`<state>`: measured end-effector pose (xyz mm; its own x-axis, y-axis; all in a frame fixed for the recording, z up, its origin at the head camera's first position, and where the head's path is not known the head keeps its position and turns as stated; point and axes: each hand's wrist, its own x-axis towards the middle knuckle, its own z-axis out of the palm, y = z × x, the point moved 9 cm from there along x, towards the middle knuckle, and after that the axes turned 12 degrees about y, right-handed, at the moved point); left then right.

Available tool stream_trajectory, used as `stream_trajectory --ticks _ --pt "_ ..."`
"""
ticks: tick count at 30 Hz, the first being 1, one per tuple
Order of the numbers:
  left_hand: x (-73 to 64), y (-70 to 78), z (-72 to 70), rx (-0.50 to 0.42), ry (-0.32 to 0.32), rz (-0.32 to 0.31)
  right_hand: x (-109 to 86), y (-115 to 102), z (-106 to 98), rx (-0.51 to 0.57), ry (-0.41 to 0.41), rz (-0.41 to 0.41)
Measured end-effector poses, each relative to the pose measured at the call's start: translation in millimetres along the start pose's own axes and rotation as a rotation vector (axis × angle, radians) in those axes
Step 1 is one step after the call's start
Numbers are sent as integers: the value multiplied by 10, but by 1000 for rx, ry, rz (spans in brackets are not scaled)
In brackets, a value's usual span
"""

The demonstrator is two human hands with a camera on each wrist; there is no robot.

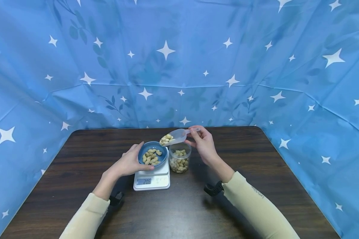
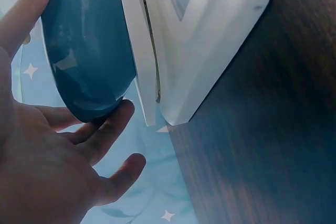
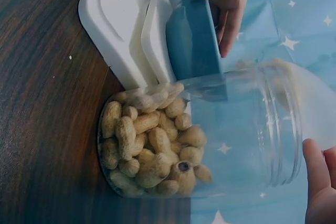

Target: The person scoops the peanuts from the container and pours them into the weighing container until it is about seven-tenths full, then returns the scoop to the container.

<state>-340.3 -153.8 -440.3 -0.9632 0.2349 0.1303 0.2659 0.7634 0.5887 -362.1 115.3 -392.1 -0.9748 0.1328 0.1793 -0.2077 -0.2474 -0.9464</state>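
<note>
A blue bowl (image 1: pixel 152 145) with several unshelled peanuts (image 1: pixel 151 156) in it sits on a white digital scale (image 1: pixel 160 184), whose display shows the digits 206. My left hand (image 1: pixel 131 162) holds the bowl, its thumb on the near side and fingers around the far left side. In my right hand (image 1: pixel 204 144), a translucent scoop (image 1: pixel 179 134) is pinched by the handle. Peanuts (image 1: pixel 166 139) lie at the scoop's front, which points left over the bowl's right rim. Beneath the scoop stands an uncovered clear jar (image 3: pixel 236 145), partly filled with peanuts (image 3: pixel 157 145).
Everything stands on a dark wooden table (image 1: pixel 242 159), with the jar close against the scale's right side. A blue star-patterned cloth (image 1: pixel 179 73) hangs behind the table. Dark wrist devices (image 1: pixel 213 188) show below both forearms. Tiny pale crumbs (image 3: pixel 70 57) lie near the scale.
</note>
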Motion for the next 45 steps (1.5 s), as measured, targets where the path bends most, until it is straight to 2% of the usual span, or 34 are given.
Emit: stream_trajectory --ticks 4,18,26,37,42,45 --pt "2 -1 3 -2 -5 -7 -17 -79 76 -104 -33 -73" --pt "-8 -3 -2 -8 -9 -17 -58 -262 282 -247 -178 -250" --pt "-15 0 -1 -1 -7 -11 -80 -337 270 -238 -190 -269" --pt "-8 26 -9 25 -12 4 -67 -575 65 -286 -173 -297" --pt "0 139 -31 20 8 25 -52 -620 -52 -325 -167 -278" --pt "14 274 -35 18 35 69 -48 -615 -81 -370 -184 -263"
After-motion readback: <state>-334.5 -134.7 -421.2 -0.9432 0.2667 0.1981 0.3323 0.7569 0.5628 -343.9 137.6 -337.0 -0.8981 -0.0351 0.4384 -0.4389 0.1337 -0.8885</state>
